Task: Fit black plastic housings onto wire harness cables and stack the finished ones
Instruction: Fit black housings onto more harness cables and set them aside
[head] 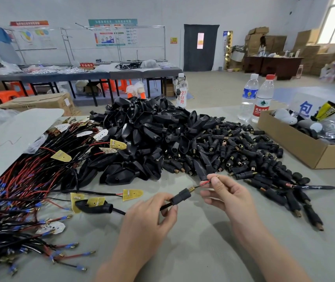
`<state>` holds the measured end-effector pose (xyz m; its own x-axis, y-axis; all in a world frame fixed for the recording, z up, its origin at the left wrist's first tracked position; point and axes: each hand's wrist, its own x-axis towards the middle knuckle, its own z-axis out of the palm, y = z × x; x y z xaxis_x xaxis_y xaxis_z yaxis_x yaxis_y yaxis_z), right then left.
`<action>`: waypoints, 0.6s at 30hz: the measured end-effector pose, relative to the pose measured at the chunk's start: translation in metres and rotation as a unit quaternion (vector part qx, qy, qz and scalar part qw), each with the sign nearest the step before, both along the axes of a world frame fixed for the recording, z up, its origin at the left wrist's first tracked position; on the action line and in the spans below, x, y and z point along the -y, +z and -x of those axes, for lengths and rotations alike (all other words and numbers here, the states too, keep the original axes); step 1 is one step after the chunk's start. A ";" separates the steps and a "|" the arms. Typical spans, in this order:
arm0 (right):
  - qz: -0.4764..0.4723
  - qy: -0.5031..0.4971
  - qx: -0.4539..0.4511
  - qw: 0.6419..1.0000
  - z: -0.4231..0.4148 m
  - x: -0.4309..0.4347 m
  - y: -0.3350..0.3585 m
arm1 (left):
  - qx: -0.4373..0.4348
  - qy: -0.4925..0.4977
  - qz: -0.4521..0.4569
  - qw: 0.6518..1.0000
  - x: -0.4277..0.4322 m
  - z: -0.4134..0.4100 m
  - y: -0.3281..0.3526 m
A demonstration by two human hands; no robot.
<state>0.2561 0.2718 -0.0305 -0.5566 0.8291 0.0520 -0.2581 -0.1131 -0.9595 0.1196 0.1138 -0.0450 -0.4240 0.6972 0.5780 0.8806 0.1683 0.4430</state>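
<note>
My left hand (pixel 152 214) pinches a small black cylindrical housing (pixel 180 197) threaded on a black cable, a brass spring showing at its far end. My right hand (pixel 225 192) pinches the red and black wire ends (pixel 205 183) that stick out of that housing. The same cable runs left to a black shell with a yellow circuit board (pixel 93 205) lying on the table. A big heap of black shell housings (pixel 142 139) sits behind, and a spread of small black cylindrical housings (pixel 244 153) lies to the right.
A tangle of red and black wire harnesses with yellow boards (pixel 26 180) fills the left of the grey table (pixel 193 251). A cardboard box (pixel 305 147) stands at the right, with plastic bottles (pixel 263 98) behind it. A white sheet (pixel 9 139) lies at far left.
</note>
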 end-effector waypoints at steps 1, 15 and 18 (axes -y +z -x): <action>0.000 0.001 0.000 1.000 0.000 0.000 0.000 | -0.007 0.001 0.000 1.000 0.000 0.000 0.000; 0.112 0.012 -0.082 0.990 -0.006 -0.006 0.007 | -0.016 0.013 -0.010 1.000 0.002 0.006 0.000; 0.138 0.040 -0.082 0.986 -0.004 -0.004 0.006 | -0.024 0.012 -0.018 0.999 0.002 0.005 0.001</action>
